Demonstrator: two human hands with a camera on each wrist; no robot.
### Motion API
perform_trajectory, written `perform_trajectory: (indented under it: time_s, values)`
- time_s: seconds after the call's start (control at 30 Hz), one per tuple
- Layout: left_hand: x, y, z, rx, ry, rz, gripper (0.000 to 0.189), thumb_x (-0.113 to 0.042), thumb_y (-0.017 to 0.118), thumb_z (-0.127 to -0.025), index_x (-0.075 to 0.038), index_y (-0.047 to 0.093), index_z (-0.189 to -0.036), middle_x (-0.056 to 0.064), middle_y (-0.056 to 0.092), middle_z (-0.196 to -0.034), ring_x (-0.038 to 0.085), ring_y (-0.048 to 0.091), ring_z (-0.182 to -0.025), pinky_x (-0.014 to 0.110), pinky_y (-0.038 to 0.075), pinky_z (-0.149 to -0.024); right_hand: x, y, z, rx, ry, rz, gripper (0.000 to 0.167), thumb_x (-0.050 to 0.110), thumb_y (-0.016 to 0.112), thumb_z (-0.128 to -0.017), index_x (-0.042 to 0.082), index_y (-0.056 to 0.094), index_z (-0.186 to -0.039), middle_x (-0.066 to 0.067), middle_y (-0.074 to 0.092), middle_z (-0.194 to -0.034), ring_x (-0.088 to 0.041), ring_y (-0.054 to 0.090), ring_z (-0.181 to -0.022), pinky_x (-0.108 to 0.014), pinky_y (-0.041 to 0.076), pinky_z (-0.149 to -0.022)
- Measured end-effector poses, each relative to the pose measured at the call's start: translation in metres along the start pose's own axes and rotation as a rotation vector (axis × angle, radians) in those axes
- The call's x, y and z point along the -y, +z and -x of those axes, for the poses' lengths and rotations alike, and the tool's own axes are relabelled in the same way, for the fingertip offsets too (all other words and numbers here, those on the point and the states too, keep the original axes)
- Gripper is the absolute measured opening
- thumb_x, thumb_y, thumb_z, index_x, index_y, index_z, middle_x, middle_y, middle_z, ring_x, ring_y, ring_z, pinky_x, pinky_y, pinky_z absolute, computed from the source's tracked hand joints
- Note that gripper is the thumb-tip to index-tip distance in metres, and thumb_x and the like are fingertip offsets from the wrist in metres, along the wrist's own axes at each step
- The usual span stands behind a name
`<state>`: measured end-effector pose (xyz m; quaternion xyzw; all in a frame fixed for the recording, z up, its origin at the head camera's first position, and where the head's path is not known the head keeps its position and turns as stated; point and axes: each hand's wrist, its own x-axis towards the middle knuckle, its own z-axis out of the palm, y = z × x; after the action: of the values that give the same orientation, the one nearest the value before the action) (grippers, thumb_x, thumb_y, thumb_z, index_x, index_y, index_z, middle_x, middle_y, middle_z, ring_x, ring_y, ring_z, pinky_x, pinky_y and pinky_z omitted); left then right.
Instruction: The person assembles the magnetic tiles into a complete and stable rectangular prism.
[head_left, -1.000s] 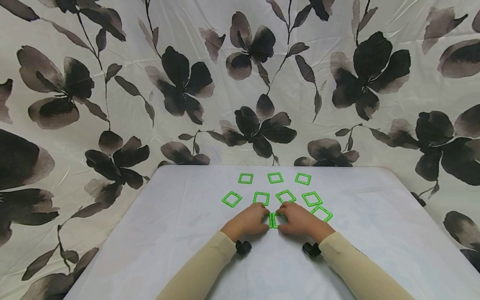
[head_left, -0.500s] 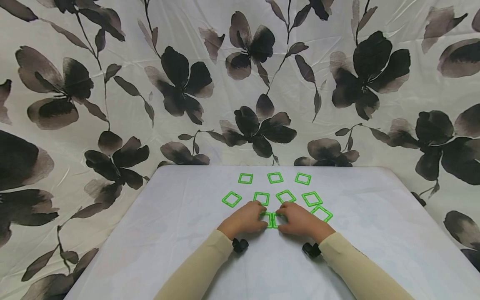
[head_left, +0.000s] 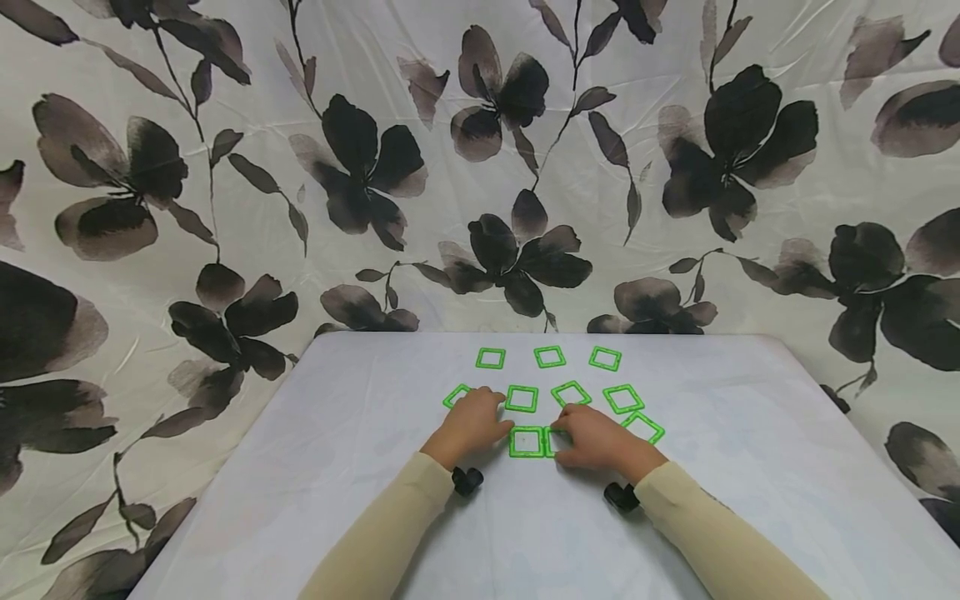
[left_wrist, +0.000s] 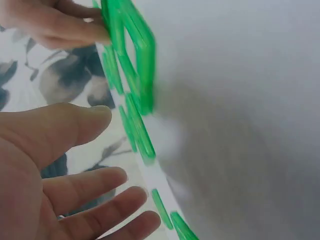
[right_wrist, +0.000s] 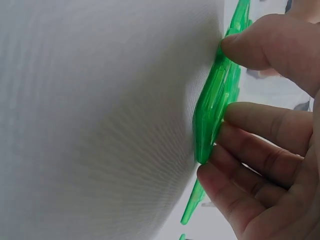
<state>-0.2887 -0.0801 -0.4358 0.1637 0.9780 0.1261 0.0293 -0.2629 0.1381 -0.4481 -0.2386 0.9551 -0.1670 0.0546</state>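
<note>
Two green translucent square plastic frames lie side by side, edges touching, at the middle of the table: the left square frame (head_left: 527, 456) and the right square frame (head_left: 548, 444). My right hand (head_left: 602, 437) pinches the right one; in the right wrist view the thumb is on one edge of that green frame (right_wrist: 207, 112) and the fingertips are on the opposite side. My left hand (head_left: 467, 425) hovers left of the pair, holding nothing. Its thumb and fingers are spread apart in the left wrist view. It partly covers another green frame (head_left: 454, 393) behind it.
More green square frames lie flat beyond the hands, among them one frame (head_left: 522, 387) in the middle row and one (head_left: 491, 349) in the back row. Another frame (head_left: 656, 438) lies just behind my right hand. A white cloth (head_left: 315, 467) covers the table; a floral curtain hangs behind.
My left hand has let go of the left frame and moved left and slightly away, uncovering that frame. The right hand has stayed in place on the right frame.
</note>
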Motion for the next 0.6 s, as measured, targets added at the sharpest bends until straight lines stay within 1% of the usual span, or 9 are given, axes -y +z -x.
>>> perform_trajectory:
  time_s: [0.13, 0.27, 0.37, 0.47, 0.6]
  values:
    - [0.008, -0.001, -0.004, -0.031, -0.035, -0.047, 0.051, -0.036, 0.066, -0.088, -0.005, 0.061, -0.128, 0.012, 0.064, -0.114, 0.028, 0.060, -0.105, 0.044, 0.049, -0.093, -0.001, 0.000, 0.001, 0.003, -0.004, 0.001, 0.047, 0.026, 0.076, -0.077, 0.007, 0.069, -0.120, -0.002, 0.060, -0.108, -0.015, 0.057, -0.098, -0.036, 0.049, -0.089]
    - [0.016, -0.001, -0.009, -0.052, -0.072, -0.108, 0.050, -0.037, 0.066, -0.088, -0.006, 0.062, -0.127, 0.012, 0.063, -0.113, 0.029, 0.058, -0.106, 0.046, 0.049, -0.091, -0.002, 0.000, 0.000, 0.004, -0.013, 0.003, 0.047, 0.027, 0.076, -0.078, 0.007, 0.069, -0.120, -0.001, 0.059, -0.107, -0.014, 0.056, -0.096, -0.035, 0.049, -0.088]
    - [0.020, -0.002, -0.012, -0.060, -0.105, -0.121, 0.049, -0.036, 0.067, -0.088, -0.005, 0.063, -0.124, 0.013, 0.063, -0.112, 0.031, 0.057, -0.106, 0.047, 0.048, -0.090, -0.003, 0.001, 0.000, 0.003, -0.011, 0.003, 0.047, 0.028, 0.076, -0.078, 0.008, 0.069, -0.120, 0.000, 0.059, -0.105, -0.012, 0.054, -0.093, -0.034, 0.048, -0.086]
    - [0.023, -0.003, -0.015, -0.062, -0.137, -0.131, 0.044, -0.035, 0.068, -0.087, -0.005, 0.065, -0.118, 0.012, 0.062, -0.109, 0.031, 0.057, -0.103, 0.047, 0.049, -0.087, -0.003, 0.001, -0.001, -0.003, -0.013, 0.002, 0.047, 0.028, 0.076, -0.077, 0.008, 0.069, -0.119, 0.001, 0.058, -0.103, -0.011, 0.052, -0.090, -0.034, 0.048, -0.084]
    - [0.025, -0.004, -0.018, -0.059, -0.183, -0.144, 0.037, -0.034, 0.068, -0.087, -0.005, 0.067, -0.111, 0.012, 0.062, -0.105, 0.030, 0.056, -0.100, 0.047, 0.049, -0.086, -0.004, 0.001, -0.001, -0.010, -0.017, 0.002, 0.047, 0.028, 0.076, -0.077, 0.007, 0.069, -0.119, 0.001, 0.058, -0.103, -0.011, 0.052, -0.089, -0.034, 0.048, -0.084]
